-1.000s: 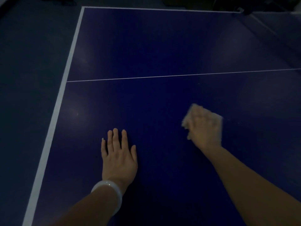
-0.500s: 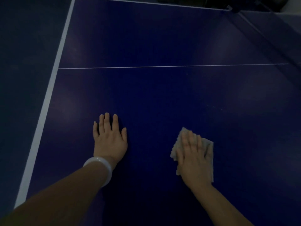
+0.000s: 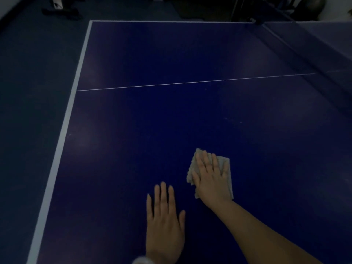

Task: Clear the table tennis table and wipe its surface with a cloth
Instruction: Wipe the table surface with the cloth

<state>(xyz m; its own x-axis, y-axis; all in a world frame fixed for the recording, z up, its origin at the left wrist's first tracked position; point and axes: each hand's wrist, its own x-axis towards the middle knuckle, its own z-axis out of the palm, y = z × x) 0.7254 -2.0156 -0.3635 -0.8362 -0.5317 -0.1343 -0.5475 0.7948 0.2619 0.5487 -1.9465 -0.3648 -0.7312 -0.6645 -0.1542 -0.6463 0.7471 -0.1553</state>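
Her right hand (image 3: pixel 210 180) lies flat, fingers straight, pressing the cloth (image 3: pixel 224 164) onto the table (image 3: pixel 171 121) just beside the flat, empty left hand (image 3: pixel 164 223), with what looks, in this dim light, like unwiped surface stretching away ahead.

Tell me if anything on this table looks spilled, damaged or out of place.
Nothing stands out. The table shows only faint pale specks. The right hand presses the cloth flat; the left hand rests flat beside it.
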